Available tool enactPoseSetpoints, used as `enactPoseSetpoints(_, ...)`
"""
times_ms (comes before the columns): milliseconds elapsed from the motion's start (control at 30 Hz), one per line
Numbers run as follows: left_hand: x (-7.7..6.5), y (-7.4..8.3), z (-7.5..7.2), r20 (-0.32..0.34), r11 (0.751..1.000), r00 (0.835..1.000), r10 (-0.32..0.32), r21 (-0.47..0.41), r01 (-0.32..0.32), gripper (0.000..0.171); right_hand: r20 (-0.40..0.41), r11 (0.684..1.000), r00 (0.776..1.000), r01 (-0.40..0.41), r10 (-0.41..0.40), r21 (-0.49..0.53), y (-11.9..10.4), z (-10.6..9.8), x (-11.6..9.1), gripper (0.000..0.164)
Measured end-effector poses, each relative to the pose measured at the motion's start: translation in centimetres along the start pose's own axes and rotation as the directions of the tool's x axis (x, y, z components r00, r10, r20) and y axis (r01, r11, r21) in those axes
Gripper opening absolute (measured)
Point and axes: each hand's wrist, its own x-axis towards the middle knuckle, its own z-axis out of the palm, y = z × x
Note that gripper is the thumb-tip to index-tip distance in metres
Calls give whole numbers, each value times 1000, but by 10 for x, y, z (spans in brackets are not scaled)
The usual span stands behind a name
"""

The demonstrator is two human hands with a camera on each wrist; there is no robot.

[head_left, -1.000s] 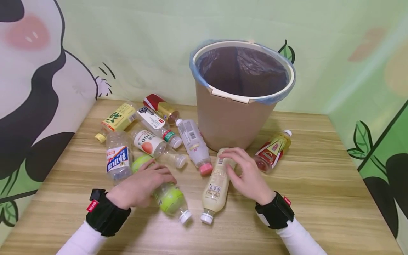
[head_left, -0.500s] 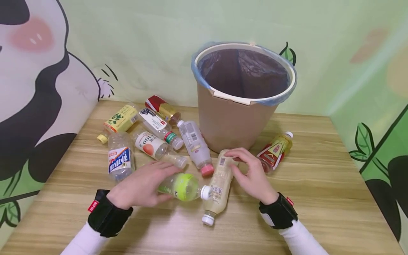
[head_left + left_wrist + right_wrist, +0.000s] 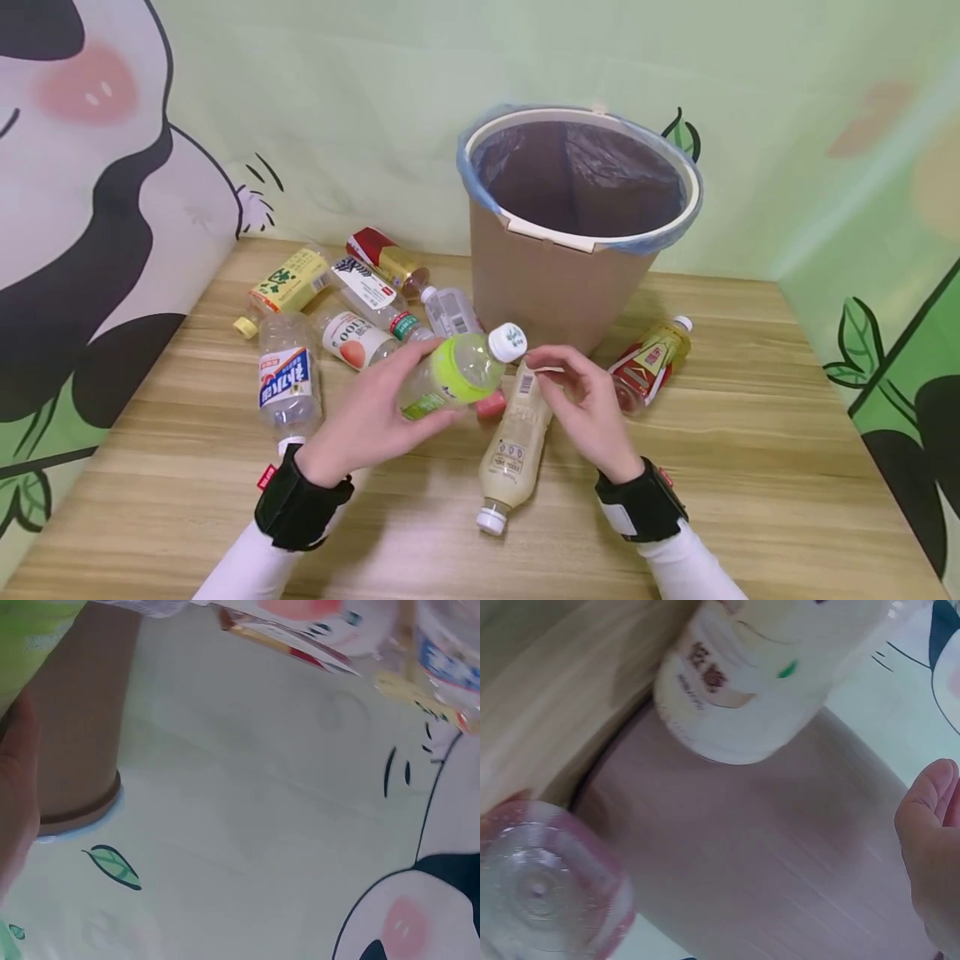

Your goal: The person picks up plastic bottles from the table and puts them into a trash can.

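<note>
My left hand [image 3: 375,408] grips a clear plastic bottle with a lime-green label [image 3: 461,367], lifted over the table with its white cap tilted up to the right. In the left wrist view part of this green label [image 3: 34,637] shows above the thumb. My right hand [image 3: 581,404] hovers by the base end of a cream-coloured drink bottle [image 3: 513,458], its fingers loosely bent around nothing. This bottle lies on the table, white cap towards me. In the right wrist view its rounded base [image 3: 735,712] stands apart from the fingers.
A brown bin [image 3: 558,283] with a blue liner stands at the back. Several plastic bottles lie at left, including one with a blue-white label [image 3: 288,379] and one with a peach label [image 3: 356,340]. A red-labelled bottle [image 3: 648,367] lies right of the bin.
My left hand has picked up the green-labelled bottle, turned its cap up and carried it right and forward. The right hand stays near the cream bottle, its fingers drawn in slightly.
</note>
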Motion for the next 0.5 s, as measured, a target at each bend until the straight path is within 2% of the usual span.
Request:
enactPoseSetpoints(133, 11, 9, 6, -68, 992, 997, -41, -119, 33, 69, -19, 1000, 1000, 15, -15, 22, -6, 4, 5, 26)
enactPoseSetpoints(333, 30, 24, 10, -187, 968, 980, -73, -250, 25, 59, -43, 998, 998, 44, -43, 37, -15, 9, 15, 26)
enactPoseSetpoints(500, 40, 32, 15, -214, 947, 972, -94, -320, 21, 54, -58, 996, 996, 66, -63, 57, -16, 11, 18, 27)
